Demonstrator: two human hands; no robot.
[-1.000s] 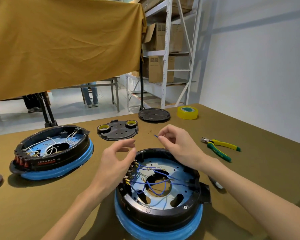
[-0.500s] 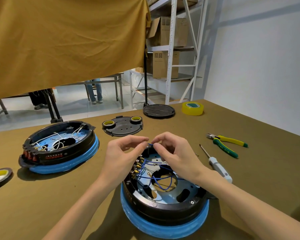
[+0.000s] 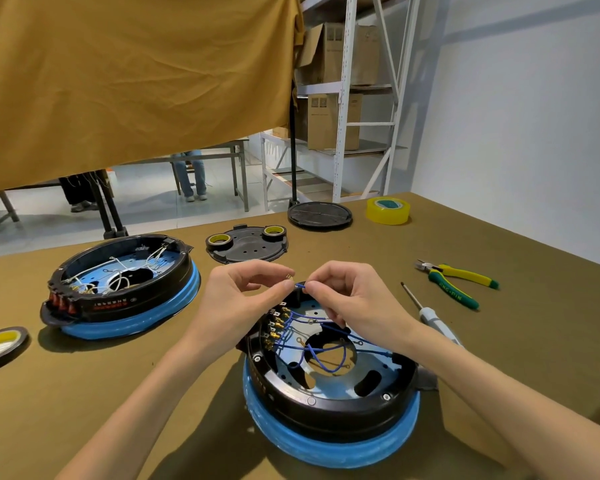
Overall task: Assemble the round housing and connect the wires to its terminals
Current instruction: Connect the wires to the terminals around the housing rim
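Both hands meet mid-frame above the housing [image 3: 329, 386]. The right hand [image 3: 347, 299] pinches the blue wire [image 3: 301, 286]; the left hand [image 3: 243, 296] apparently pinches its brass tip. The terminals [image 3: 274, 327] lie just below the fingers.

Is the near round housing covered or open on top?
Open. The near housing has no lid: its blue wires and brass terminals show. A black cover plate lies apart on the table.
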